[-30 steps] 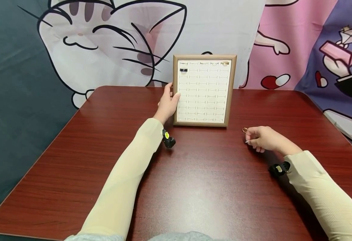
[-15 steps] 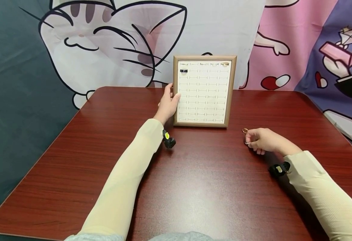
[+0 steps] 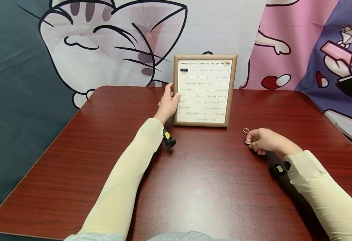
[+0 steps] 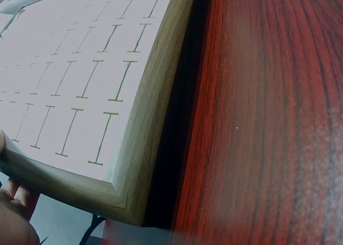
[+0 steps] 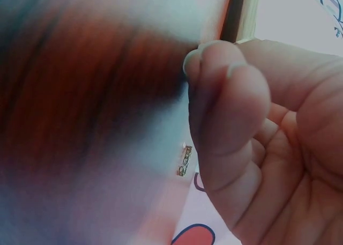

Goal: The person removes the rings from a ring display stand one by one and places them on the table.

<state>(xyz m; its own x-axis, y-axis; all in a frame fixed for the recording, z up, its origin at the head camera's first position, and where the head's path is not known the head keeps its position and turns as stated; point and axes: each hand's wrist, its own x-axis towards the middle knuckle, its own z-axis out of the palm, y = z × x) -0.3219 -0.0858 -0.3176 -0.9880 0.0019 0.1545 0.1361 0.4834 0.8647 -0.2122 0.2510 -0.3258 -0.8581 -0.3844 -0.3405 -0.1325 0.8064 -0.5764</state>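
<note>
Left hand (image 3: 167, 105) has the board (image 3: 204, 98), right hand (image 3: 262, 139) beside a loose ring (image 3: 243, 131)

Here stands the board, upright on the surface (image 3: 118, 110), and the left hand grips its edge between eight and nine o'clock, thumb across the front, fingers tucked behind! A dark ring (image 3: 184, 70) sits up at ten o'clock on it, a gold ring (image 3: 225, 63) at one. Over to the right hand, out at four o'clock from the board: fingers curled, thumb and fingertips drawn together. Is anything pinched there? The tips are too small to read; I cannot tell. And the loose ring lies on the surface, just beyond those fingers at ten o'clock!
</note>
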